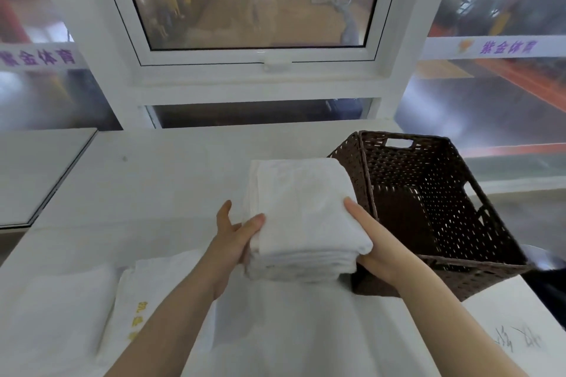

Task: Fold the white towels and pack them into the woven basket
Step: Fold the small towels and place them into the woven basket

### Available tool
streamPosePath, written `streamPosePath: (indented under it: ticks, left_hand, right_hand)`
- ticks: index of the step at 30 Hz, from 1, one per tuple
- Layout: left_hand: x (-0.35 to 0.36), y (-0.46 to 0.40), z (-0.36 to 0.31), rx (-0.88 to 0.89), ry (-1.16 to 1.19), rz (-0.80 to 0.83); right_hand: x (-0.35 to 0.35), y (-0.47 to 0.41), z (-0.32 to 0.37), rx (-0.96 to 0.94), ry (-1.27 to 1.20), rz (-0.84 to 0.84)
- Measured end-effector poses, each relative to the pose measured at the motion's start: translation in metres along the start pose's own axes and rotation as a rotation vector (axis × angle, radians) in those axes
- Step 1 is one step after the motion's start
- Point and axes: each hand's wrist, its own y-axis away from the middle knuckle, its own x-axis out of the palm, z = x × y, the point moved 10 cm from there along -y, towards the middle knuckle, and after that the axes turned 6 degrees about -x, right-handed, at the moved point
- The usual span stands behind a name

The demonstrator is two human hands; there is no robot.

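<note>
A stack of folded white towels (301, 214) is held up over the white table, between both hands. My left hand (234, 237) grips its left side, thumb on top and fingers underneath. My right hand (372, 242) grips the right side the same way, thumb lying along the top edge. Just right of the stack stands the dark brown woven basket (477, 242), tilted toward me, with nothing visible inside. The stack's right edge is close to the basket's left wall; whether they touch is unclear.
Another white towel with yellow lettering (141, 315) lies at the lower left on the white table (137, 180). A grey panel (39, 174) lies at the far left. A white-framed window (257, 58) stands behind the table.
</note>
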Motion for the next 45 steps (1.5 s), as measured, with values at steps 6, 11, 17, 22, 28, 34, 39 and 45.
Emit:
streamPosePath:
  ticks: [6, 11, 17, 22, 28, 34, 39, 45]
  left_hand:
    - [0.065, -0.009, -0.048, 0.101, -0.04, -0.052]
    - [0.132, -0.023, -0.08, 0.165, -0.01, -0.08]
    - [0.215, -0.055, -0.099, 0.21, 0.024, -0.051]
    - [0.287, -0.088, -0.097, 0.171, 0.102, 0.043]
    - [0.327, -0.126, -0.074, 0.067, 0.099, -0.011]
    - [0.329, -0.159, -0.068, 0.1, -0.002, -0.172]
    - [0.337, -0.194, -0.062, 0.164, -0.184, -0.219]
    - [0.341, -0.232, -0.026, 0.018, -0.311, -0.28]
  right_hand:
    - [-0.054, -0.005, 0.068, -0.11, 0.013, 0.033]
    - [-0.111, 0.0, 0.122, -0.278, 0.028, 0.087]
    - [-0.185, 0.008, 0.166, -0.442, 0.077, 0.091]
    - [-0.248, 0.002, 0.179, -0.521, 0.112, -0.006]
    - [-0.303, -0.033, 0.152, -0.45, 0.015, -0.131]
    - [-0.315, -0.063, 0.116, -0.447, 0.037, -0.389]
    - [-0.328, -0.085, 0.113, -0.459, 0.107, -0.505]
    - [-0.345, -0.113, 0.082, -0.363, 0.222, -0.554]
